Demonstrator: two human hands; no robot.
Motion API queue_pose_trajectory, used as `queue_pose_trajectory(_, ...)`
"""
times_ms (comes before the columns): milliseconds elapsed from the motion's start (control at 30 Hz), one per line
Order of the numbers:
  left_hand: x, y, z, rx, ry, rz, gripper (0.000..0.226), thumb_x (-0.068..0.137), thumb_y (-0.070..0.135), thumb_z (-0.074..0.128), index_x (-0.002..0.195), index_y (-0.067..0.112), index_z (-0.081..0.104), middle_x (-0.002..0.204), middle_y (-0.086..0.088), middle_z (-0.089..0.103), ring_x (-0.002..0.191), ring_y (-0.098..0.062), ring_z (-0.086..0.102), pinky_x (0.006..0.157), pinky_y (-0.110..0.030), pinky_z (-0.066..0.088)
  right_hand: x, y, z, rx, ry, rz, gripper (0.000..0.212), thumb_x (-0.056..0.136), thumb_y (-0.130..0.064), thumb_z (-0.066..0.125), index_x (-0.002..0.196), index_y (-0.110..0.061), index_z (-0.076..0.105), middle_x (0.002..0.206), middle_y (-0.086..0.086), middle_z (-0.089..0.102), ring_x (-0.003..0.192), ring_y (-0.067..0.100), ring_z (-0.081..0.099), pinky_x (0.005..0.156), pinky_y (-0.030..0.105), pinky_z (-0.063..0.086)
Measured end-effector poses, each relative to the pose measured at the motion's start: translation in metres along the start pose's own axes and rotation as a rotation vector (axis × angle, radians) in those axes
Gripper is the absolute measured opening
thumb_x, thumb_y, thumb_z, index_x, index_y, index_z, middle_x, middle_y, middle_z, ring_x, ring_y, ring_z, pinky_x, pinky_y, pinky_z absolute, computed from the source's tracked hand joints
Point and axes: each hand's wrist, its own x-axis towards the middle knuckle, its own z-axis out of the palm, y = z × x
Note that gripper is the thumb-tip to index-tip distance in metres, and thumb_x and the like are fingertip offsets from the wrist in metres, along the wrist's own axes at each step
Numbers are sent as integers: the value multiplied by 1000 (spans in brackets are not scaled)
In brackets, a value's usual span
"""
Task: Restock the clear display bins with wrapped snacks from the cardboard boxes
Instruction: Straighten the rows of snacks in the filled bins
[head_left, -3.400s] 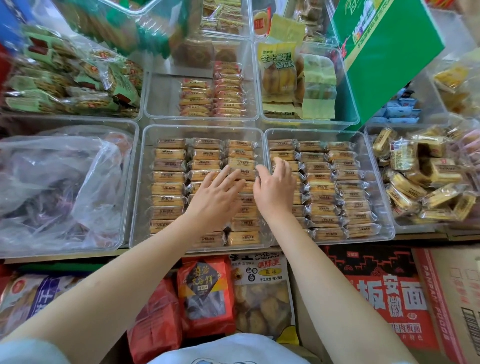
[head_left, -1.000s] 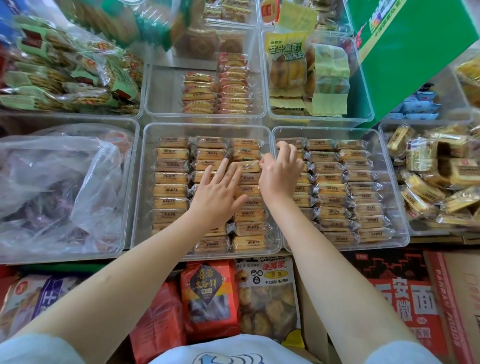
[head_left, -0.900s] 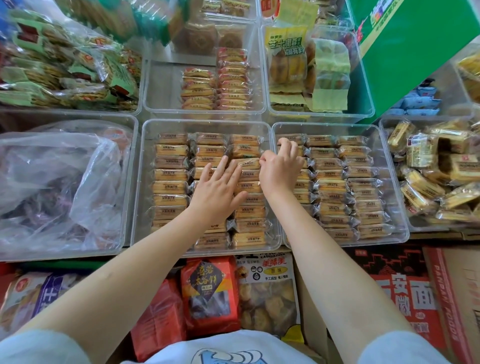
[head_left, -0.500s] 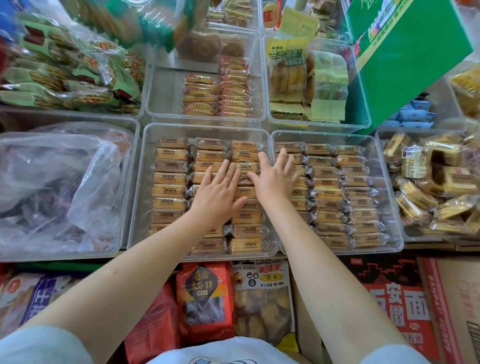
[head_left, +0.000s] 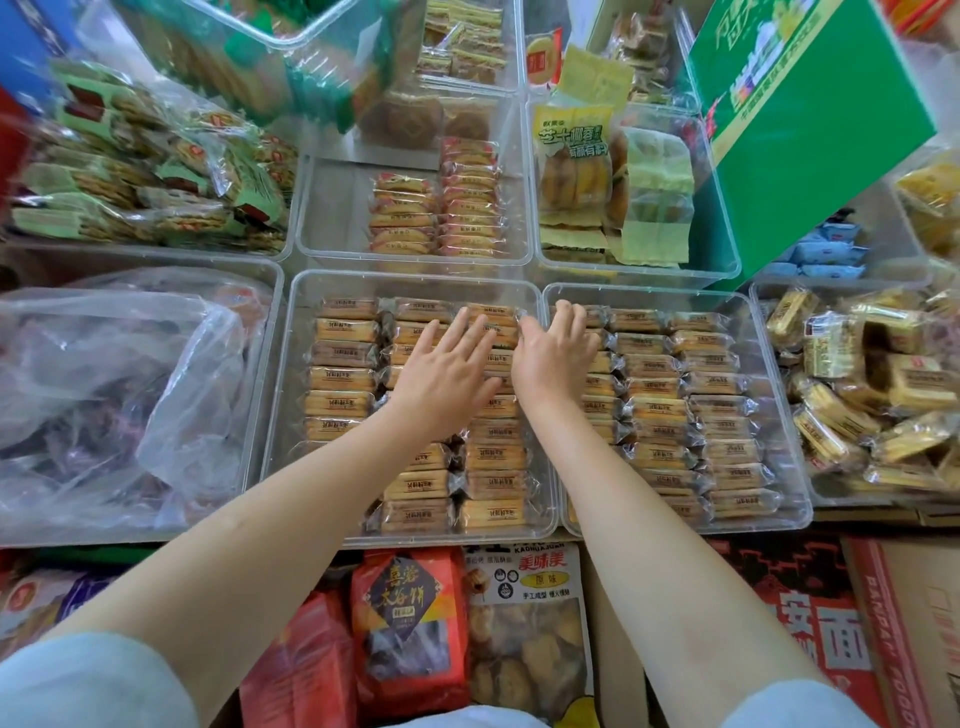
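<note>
Where the two clear rectangular plastic display bins sit side by side, the left bin (head_left: 291, 395) holds three columns of tan wrapped snack bars (head_left: 343, 379), and the right bin (head_left: 779, 415) holds matching rows (head_left: 722, 452). With fingers extended and spread, the left hand (head_left: 447, 374) lies flat on the left bin's middle and right columns, while the right hand (head_left: 556, 358), fingers bent downward, rests on the bars at the wall shared by both bins; whether it pinches a bar cannot be told. Behind them, a half-filled clear bin (head_left: 332, 208) holds two columns of red-wrapped pastries (head_left: 441, 213), and a brown printed cardboard box (head_left: 914, 623) stands at lower right.
</note>
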Motion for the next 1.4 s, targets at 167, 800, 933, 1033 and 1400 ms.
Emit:
queue_pose_trajectory(167,3,-2,11,46,-47,-13,72,103,58,11,161,15,3,169,-4,2,154,-21,-14,125,-48,-4,0,0,0,-26,-18,-5,22,98,-19,59,117,-21,70,147,19,45,140,39,33,108,56,32)
queue_pose_trajectory(800,2,-4,20,60,-40,-22,73,101,64,8,161,23,-2,169,-9,-3,154,-25,-16,124,-51,-6,11,-1,-2,65,-139,19,31,92,-31,49,115,-22,68,153,15,34,142,34,26,110,53,29)
queue_pose_trajectory(933,1,-4,24,35,-25,-23,72,101,64,8,161,26,-4,168,-10,-5,153,-26,-18,124,-51,-7,15,1,-1,112,-157,-2,30,94,-35,47,105,-18,69,151,15,37,141,32,27,110,52,28)
queue_pose_trajectory(1033,-1,-6,25,23,-40,26,67,100,66,7,159,37,-8,168,-12,-9,152,-28,-22,122,-52,-8,15,4,3,135,-104,-29,22,98,-26,50,106,-15,68,144,16,41,135,33,34,104,49,34)
queue_pose_trajectory(1400,1,1,21,49,-15,41,69,99,67,5,160,36,-3,168,-15,-6,154,-33,-14,124,-53,-4,8,5,5,205,142,-29,6,80,-14,72,83,-10,75,122,18,56,118,39,49,84,51,47)
